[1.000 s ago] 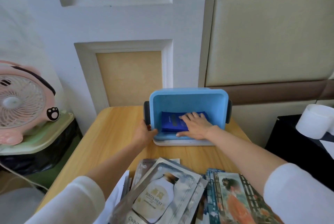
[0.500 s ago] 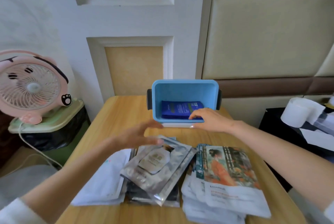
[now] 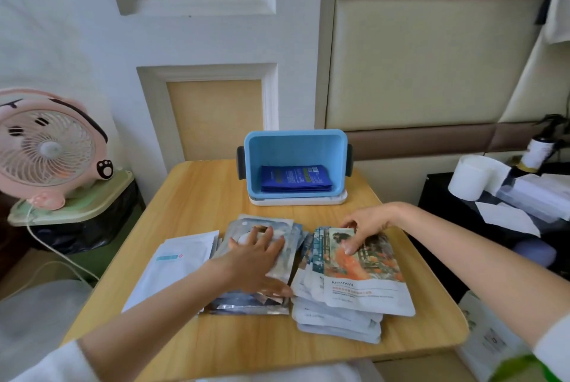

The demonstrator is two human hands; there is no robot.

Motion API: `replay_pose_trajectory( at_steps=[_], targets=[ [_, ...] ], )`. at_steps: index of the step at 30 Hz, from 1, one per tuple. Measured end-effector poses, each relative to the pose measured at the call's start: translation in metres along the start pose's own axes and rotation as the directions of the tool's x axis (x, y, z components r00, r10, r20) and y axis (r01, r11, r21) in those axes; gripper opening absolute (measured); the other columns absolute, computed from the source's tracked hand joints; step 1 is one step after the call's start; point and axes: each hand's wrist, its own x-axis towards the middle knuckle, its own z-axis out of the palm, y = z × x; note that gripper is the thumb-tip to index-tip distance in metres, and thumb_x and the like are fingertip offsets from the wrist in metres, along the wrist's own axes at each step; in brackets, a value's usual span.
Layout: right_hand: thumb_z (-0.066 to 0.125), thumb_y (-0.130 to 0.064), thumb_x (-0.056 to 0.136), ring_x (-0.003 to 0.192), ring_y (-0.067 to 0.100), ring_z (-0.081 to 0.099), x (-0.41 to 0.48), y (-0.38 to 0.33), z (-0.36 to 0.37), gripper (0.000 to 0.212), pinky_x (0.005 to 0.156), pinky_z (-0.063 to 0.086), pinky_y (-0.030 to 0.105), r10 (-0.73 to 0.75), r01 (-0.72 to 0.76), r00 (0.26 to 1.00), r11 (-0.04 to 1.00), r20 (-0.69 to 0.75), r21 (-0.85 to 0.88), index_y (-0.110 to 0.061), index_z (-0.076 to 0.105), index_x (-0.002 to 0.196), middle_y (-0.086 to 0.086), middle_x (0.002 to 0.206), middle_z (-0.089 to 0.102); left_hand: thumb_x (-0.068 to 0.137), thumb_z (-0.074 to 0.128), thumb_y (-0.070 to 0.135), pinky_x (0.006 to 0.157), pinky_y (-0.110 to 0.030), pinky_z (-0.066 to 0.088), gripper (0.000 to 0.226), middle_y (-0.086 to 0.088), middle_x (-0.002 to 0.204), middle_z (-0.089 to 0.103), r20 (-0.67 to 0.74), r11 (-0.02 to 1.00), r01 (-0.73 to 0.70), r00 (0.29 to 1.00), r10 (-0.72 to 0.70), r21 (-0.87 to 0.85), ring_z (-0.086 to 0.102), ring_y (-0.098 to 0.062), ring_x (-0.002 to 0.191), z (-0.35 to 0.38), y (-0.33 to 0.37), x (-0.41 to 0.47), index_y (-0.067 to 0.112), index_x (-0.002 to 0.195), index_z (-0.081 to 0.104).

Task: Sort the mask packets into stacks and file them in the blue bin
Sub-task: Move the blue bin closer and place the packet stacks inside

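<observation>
The blue bin [image 3: 295, 144] stands on its side on a white lid at the table's far edge, with a stack of dark blue mask packets [image 3: 295, 178] lying inside. Three piles lie on the near half of the table: white packets [image 3: 172, 267] at the left, silver packets [image 3: 246, 304] in the middle, and packets printed with an orange figure [image 3: 364, 286] at the right. My left hand [image 3: 257, 258] lies flat on the silver pile, fingers spread. My right hand [image 3: 364, 225] pinches the top edge of the picture pile.
The wooden table [image 3: 203, 196] is small, with rounded corners. A pink fan [image 3: 46, 150] stands on a green stool at the left, its cord trailing down. A white paper roll [image 3: 472, 178], a bottle and papers sit on a dark stand at the right. Wall panels rise behind the bin.
Both hands have come back from the blue bin to the piles. The left hand has settled on the silver pile, the right on the picture pile. The blue packets stay in the bin.
</observation>
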Motion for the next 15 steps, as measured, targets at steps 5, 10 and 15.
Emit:
replay_pose_trajectory(
  at_steps=[5, 10, 15],
  targets=[
    [0.071, -0.043, 0.078, 0.102, 0.015, 0.058, -0.001, 0.001, 0.004, 0.057, 0.082, 0.047, 0.022, -0.003, 0.003, 1.0, 0.999, -0.015, 0.037, -0.019, 0.052, 0.126, 0.002, 0.124, 0.059, 0.064, 0.045, 0.079, 0.111, -0.062, -0.011, 0.12, -0.004, 0.153, -0.023, -0.268, 0.975, -0.222, 0.938, 0.219, 0.019, -0.025, -0.025, 0.14, -0.015, 0.026, -0.012, 0.017, 0.148, -0.014],
    [0.067, -0.051, 0.079, 0.106, 0.019, 0.06, -0.001, -0.005, 0.006, 0.061, 0.08, 0.047, 0.022, 0.017, -0.014, 0.998, 0.999, -0.055, 0.042, -0.013, 0.053, 0.125, 0.003, 0.122, 0.061, 0.067, 0.048, 0.08, 0.107, -0.061, 0.027, 0.115, -0.016, 0.155, 0.019, -0.43, 0.854, -0.359, 0.749, 0.504, 0.375, 0.014, -0.038, 0.143, 0.028, 0.082, -0.009, 0.007, 0.149, 0.014],
    [0.073, -0.061, 0.066, 0.095, 0.02, 0.067, 0.002, 0.0, 0.011, 0.071, 0.085, 0.052, 0.03, 0.072, -0.074, 0.997, 0.987, 0.014, 0.14, -0.01, 0.06, 0.115, 0.005, 0.108, 0.07, 0.078, 0.037, 0.075, 0.099, -0.051, 0.043, 0.098, -0.019, 0.15, 0.031, -0.499, 0.849, -0.365, 0.692, 0.522, 0.382, 0.03, -0.039, 0.137, 0.05, 0.092, 0.0, 0.007, 0.147, 0.022]
  ],
)
